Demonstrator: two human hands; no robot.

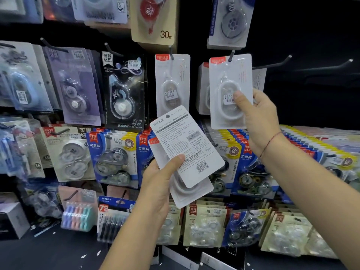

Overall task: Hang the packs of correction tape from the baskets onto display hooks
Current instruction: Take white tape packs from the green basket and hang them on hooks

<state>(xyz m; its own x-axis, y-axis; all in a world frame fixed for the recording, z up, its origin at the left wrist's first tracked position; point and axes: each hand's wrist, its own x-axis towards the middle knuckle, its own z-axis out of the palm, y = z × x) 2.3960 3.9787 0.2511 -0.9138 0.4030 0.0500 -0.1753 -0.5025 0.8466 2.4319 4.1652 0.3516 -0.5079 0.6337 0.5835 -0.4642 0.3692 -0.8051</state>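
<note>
My right hand (257,115) pinches a white correction tape pack (228,80) by its lower right side. The pack's top hole sits at a black display hook (231,55), with more white packs hanging behind it. My left hand (157,176) grips two white correction tape packs (187,147) fanned apart; the upper one shows its printed back with a barcode. They are held below and left of the hooked pack. Another matching white pack (172,84) hangs on the hook to the left.
Two bare black hooks (282,62) stick out at the right of the dark panel. Blue twin packs (113,156) and other tape packs crowd the hooks left and below. Rows of boxed packs (315,141) run off to the right. No basket is in view.
</note>
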